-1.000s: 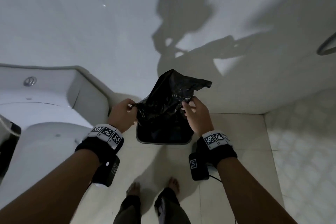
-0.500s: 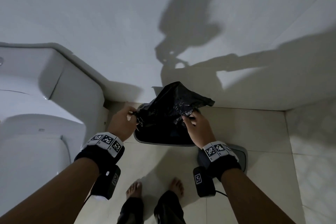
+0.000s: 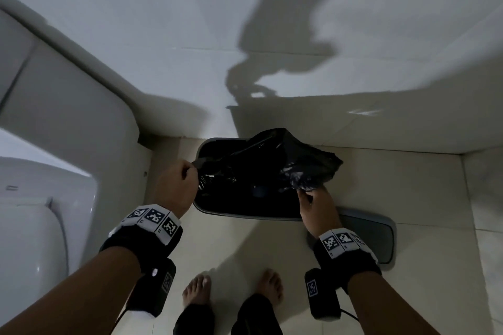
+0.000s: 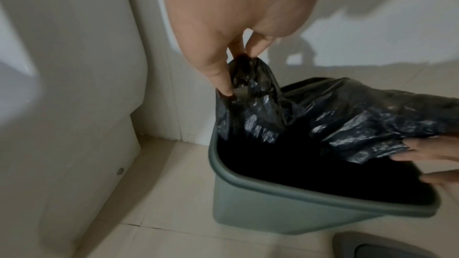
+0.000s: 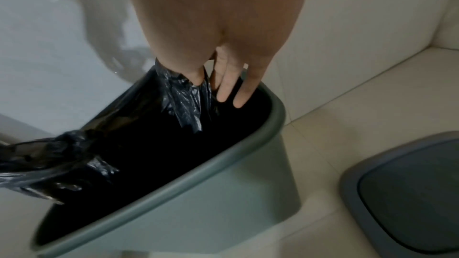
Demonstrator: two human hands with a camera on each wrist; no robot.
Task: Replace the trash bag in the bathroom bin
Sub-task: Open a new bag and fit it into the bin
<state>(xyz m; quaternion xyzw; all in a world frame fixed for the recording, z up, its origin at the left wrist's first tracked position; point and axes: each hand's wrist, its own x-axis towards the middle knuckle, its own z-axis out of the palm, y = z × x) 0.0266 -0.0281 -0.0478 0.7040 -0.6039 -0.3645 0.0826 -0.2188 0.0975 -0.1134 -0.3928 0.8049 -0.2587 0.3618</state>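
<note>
Here, both hands hold a black trash bag (image 3: 268,163) over the open grey-green bin (image 4: 250,209) on the tiled floor (image 3: 231,242). Left hand (image 3: 174,185) pinches bag's edge at bin's left rim; right hand (image 3: 317,207) pinches opp. edge w/ thumb, other fingers straight. Bin lid (image 5: 407,193) lies just beside, toilet (image 3: 62,149) at left.

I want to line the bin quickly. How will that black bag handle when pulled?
Likely floppy: the black bag crumples and sags between the left hand and right hand. Probably light and glossy, so it may slip off the bin rim.
</note>
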